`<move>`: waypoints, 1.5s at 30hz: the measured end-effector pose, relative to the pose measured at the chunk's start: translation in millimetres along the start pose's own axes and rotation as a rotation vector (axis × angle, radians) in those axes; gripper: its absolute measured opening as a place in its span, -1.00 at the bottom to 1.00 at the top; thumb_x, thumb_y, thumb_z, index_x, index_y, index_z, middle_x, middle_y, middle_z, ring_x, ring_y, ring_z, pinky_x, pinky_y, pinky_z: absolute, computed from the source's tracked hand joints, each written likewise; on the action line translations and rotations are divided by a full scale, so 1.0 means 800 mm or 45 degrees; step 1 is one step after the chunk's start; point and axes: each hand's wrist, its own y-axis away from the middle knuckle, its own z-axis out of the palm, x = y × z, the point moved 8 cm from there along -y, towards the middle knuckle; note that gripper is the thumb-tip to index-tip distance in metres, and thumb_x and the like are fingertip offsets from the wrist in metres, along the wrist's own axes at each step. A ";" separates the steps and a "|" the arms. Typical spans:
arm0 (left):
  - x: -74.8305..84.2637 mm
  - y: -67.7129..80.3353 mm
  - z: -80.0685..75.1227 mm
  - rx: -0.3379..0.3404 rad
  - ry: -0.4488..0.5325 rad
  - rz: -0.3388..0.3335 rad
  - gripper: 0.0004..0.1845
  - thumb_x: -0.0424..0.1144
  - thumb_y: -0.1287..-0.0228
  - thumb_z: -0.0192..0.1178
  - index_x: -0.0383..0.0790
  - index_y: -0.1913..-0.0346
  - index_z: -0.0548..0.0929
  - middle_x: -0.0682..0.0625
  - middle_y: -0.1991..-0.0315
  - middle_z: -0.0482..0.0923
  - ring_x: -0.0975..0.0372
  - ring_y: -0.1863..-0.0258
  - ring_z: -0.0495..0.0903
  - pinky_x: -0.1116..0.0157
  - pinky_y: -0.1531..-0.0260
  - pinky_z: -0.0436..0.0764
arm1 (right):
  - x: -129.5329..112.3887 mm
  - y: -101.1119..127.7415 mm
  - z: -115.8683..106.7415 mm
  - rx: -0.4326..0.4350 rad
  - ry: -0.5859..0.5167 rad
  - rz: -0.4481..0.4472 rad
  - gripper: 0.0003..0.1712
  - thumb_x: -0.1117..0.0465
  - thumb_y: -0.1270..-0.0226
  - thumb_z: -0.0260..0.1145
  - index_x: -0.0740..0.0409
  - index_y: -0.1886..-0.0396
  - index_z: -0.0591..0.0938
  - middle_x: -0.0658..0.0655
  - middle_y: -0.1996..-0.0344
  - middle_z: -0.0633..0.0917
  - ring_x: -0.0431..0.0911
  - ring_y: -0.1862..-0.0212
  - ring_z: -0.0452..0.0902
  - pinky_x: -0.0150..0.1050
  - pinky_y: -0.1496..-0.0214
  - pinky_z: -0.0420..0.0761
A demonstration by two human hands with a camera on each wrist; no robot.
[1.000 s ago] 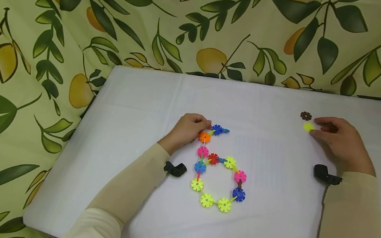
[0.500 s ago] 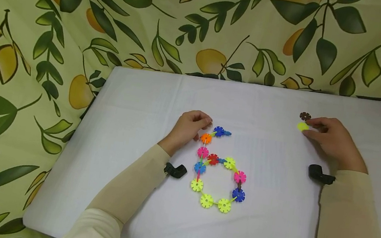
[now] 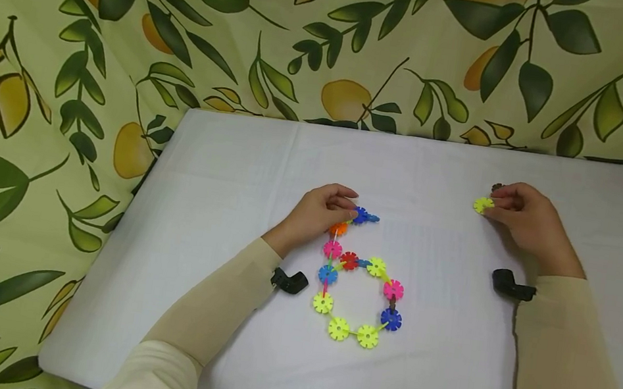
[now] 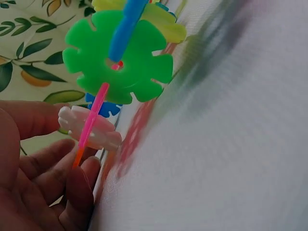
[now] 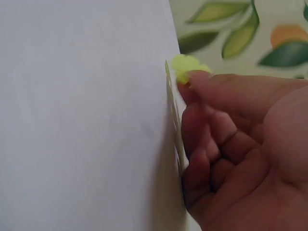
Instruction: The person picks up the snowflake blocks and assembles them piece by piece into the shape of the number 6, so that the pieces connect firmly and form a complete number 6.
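Note:
A chain of colourful notched plastic snowflake discs lies on the white table, a closed ring with a stem rising from its left side. My left hand is at the stem's top, fingers curled round the chain beside the dark blue disc and partly over the orange disc. In the left wrist view, a green disc stands upright before the fingers and a whitish disc lies close to them. My right hand pinches a yellow disc between thumb and fingertips, low over the table.
A brown disc lies behind the right fingers, partly hidden. The white table ends at a patterned fruit-and-leaf cloth at the back and left. Black wrist cameras stick out from both cuffs.
My right hand has drawn left with the yellow disc, clear of the brown disc, which it now partly covers. My left hand has shifted right, onto the chain's top near the dark blue disc.

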 end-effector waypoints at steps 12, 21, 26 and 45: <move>0.019 0.000 0.012 0.001 -0.277 0.215 -0.59 -0.21 -0.50 0.46 -0.16 -0.33 0.73 0.12 -0.17 0.73 0.25 -0.20 0.58 0.23 -0.30 0.47 | -0.078 0.009 0.091 -0.346 -0.274 -0.005 -0.70 0.15 -0.66 0.39 0.34 -0.06 0.64 0.21 0.18 0.71 0.04 0.22 0.53 -0.24 0.27 0.56; 0.026 -0.004 0.020 0.048 -0.399 0.372 -0.83 -0.30 -0.46 0.48 -0.17 -0.03 0.87 0.09 0.04 0.73 0.26 0.04 0.60 0.32 -0.04 0.52 | -0.110 0.025 0.151 -0.536 -0.641 0.070 -0.74 0.24 -0.67 0.32 0.44 0.03 0.58 0.23 0.20 0.82 -0.05 0.39 0.59 -0.26 0.34 0.61; 0.030 -0.005 0.022 0.083 -0.421 0.396 -0.88 -0.30 -0.47 0.49 -0.18 0.03 0.89 0.05 0.08 0.71 0.23 0.06 0.60 0.34 0.01 0.54 | -0.115 0.026 0.162 -0.513 -0.740 0.099 -0.72 0.26 -0.67 0.30 0.49 0.04 0.61 0.18 0.26 0.83 -0.12 0.45 0.58 -0.30 0.41 0.55; 0.023 -0.004 0.013 0.202 -0.319 0.415 -0.93 -0.36 -0.44 0.49 -0.24 0.09 0.90 0.02 0.09 0.70 0.27 0.14 0.64 0.39 0.10 0.61 | -0.118 0.029 0.184 -0.584 -1.008 0.233 -0.82 0.36 -0.72 0.20 0.47 0.01 0.59 0.16 0.26 0.85 -0.23 0.46 0.57 -0.43 0.48 0.46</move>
